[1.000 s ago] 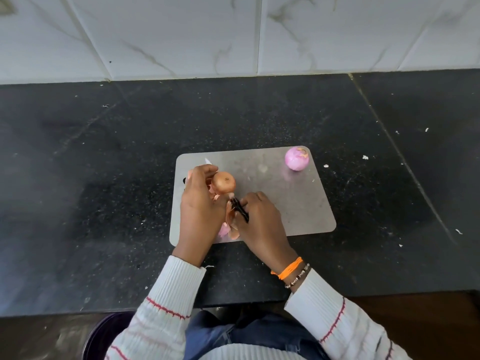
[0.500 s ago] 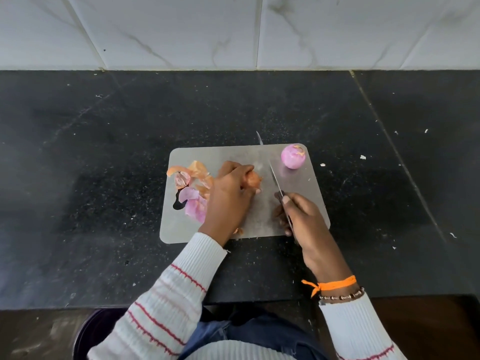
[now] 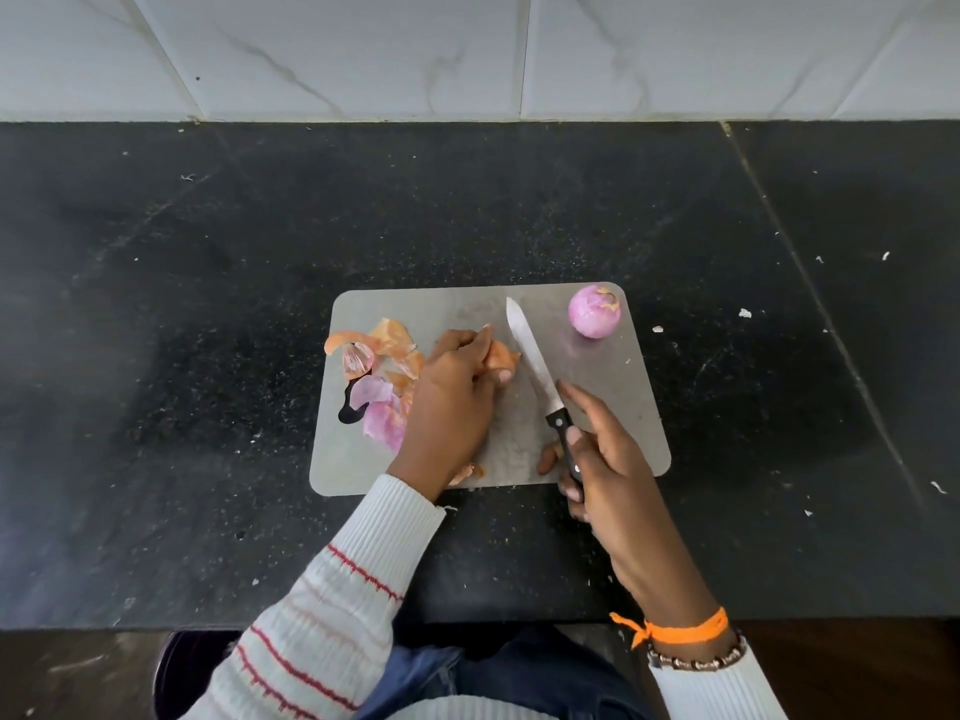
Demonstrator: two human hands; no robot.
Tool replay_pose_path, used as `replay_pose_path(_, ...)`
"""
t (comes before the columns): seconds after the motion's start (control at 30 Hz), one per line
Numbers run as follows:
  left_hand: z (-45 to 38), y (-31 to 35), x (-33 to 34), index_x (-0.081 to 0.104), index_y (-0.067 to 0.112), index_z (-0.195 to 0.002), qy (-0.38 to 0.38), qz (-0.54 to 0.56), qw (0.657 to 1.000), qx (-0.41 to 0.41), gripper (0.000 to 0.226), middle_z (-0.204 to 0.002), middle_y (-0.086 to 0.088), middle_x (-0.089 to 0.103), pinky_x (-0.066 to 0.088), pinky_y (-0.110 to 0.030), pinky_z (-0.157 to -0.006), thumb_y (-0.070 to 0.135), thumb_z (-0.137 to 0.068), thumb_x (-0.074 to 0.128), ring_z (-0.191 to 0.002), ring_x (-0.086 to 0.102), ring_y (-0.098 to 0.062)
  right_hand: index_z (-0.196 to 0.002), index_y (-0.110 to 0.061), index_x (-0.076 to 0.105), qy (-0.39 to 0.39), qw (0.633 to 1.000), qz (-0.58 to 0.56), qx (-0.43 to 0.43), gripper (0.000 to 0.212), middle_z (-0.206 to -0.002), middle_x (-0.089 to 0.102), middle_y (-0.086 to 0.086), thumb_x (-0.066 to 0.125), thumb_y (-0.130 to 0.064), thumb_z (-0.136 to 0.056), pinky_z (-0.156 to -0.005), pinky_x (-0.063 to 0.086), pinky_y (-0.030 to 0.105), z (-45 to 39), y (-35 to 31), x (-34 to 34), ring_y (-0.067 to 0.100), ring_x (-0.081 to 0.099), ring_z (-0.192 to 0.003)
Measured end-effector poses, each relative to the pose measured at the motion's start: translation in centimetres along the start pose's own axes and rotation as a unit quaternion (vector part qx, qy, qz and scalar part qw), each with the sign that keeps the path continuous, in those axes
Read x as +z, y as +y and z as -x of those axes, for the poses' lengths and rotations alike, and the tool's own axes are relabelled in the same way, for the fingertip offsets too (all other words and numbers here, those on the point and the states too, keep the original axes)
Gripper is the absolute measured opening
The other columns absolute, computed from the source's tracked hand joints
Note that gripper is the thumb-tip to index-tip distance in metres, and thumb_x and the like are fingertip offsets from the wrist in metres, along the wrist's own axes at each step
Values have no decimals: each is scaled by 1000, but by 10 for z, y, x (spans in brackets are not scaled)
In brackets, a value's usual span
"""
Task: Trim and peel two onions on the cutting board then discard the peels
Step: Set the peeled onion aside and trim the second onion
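Onion two [image 3: 501,356] now lies on the cutting board [image 3: 613,407], pinned under my left hand [image 3: 452,392]; my right hand [image 3: 608,459] has swung the knife [image 3: 535,366] alongside, fingers wrapped around its handle, ready to trim.

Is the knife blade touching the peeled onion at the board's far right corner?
No. The knife in the right hand points up the board's middle, clear of the peeled onion.
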State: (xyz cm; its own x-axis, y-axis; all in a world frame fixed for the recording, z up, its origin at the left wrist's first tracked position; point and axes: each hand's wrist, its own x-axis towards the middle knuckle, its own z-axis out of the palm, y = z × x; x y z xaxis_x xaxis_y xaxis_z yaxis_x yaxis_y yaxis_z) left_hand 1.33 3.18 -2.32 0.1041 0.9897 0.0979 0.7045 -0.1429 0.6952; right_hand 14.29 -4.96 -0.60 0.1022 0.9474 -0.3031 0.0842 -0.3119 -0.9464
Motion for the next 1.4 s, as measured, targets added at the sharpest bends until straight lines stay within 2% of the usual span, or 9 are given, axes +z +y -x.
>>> replay_pose_path(0.17,-1,2,-1,59,8,-121,19,15,999,-22,36,-110,-9,60,28,5,-72,2,-86,58,-96,54,-16,-137,-36,41,17,987,142,-71,44,-73,56,-6,37,-12,-100,-58,37,16,5,2,-2,-3,47,-53)
replay_pose_path(0.37,-2,8,-2,63,13,-116,32,35,998,-30,32,-106,-1,64,33,0,-71,9,-84,63,-92,55,-9,-141,-29,30,9,969,226,-103,53,-88,55,-7,38,-1,-97,-70,34,-4,12,-6,-4,-23,49,-75)
replay_pose_path(0.43,-3,10,-2,65,12,-112,38,39,998,-28,29,-102,-1,64,34,0,-70,9,-83,63,-88,53,-8,-143,-28,27,16,960,255,-119,54,-99,59,0,38,-2,-97,-80,36,-2,13,-7,-2,-13,52,-88)
replay_pose_path(0.5,-3,10,-2,67,10,-107,45,36,998,-23,25,-97,-1,64,34,1,-70,7,-83,63,-84,52,-7,-144,-30,18,14,949,285,-132,57,-100,60,5,38,-4,-97,-85,46,19,14,-9,-1,8,56,-91)
replay_pose_path(0.57,-2,10,-2,68,8,-104,49,31,998,-12,23,-95,-3,65,34,2,-72,4,-82,64,-83,52,-7,-144,-33,8,-1,939,319,-126,62,-90,54,4,38,-5,-97,-81,48,32,15,-13,0,16,55,-86)
replay_pose_path(0.73,-3,8,-1,68,9,-106,53,34,998,-20,24,-96,-2,65,34,0,-70,5,-83,61,-87,55,-10,-149,-28,-6,-12,893,441,-88,71,-96,40,-1,36,-8,-96,-71,34,24,11,-24,11,20,54,-93)
replay_pose_path(1.03,-4,9,-2,66,13,-111,47,36,997,-45,28,-101,-1,65,33,-14,-72,9,-84,63,-91,58,-14,-150,-20,-6,4,838,540,-77,71,-112,47,6,38,-6,-96,-69,40,31,8,-21,25,27,60,-94)
replay_pose_path(1.3,-5,7,-4,62,20,-111,18,95,990,-104,29,-105,6,65,50,-27,-84,16,-82,66,-95,61,-9,-133,-7,52,75,812,569,-100,73,-71,56,8,79,0,-65,-37,39,25,-6,0,36,20,53,-39)
replay_pose_path(1.4,-5,7,-9,60,22,-111,-4,138,982,-133,28,-98,12,62,51,-25,-81,15,-84,66,-90,60,-4,-149,-13,21,39,831,546,-94,71,-96,55,12,57,-4,-88,-57,51,34,-6,-1,36,27,62,-65)
